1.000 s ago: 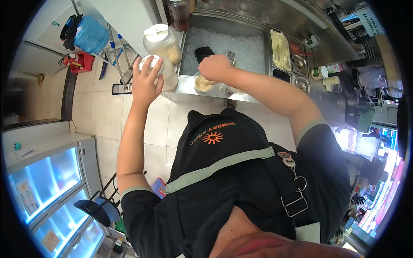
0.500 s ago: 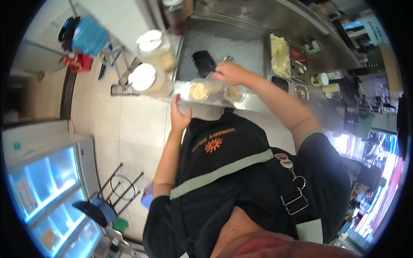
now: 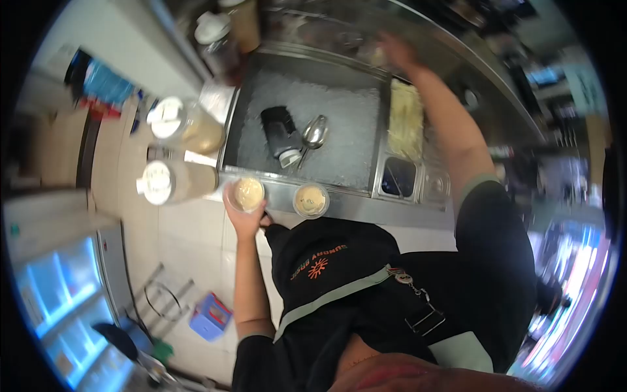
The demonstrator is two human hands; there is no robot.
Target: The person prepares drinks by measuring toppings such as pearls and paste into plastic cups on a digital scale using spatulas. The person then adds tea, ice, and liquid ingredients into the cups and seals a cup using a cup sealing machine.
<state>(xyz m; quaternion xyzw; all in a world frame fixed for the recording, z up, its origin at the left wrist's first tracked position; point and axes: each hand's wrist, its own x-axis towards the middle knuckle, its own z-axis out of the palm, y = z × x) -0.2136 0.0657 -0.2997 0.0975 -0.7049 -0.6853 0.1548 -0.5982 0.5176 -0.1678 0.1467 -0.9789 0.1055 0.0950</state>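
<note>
My left hand is wrapped round a clear cup with pale yellow contents, at the counter's front edge. A second cup with beige contents stands to its right on the metal ledge. My right hand is stretched far forward to the back of the steel counter, smeared by motion; a small pale thing is near its fingers, too blurred to name. In the ice bin lie a dark bottle with a white cap and a metal scoop.
Two white-lidded jars stand left of the bin, with a dark-filled jar behind. A tray of yellow food and small metal containers are on the right. A purple-blue stool stands on the floor.
My left hand has moved from beside the jars onto the yellow cup. My right hand has left the cups and reached to the back of the counter. The view has shifted.
</note>
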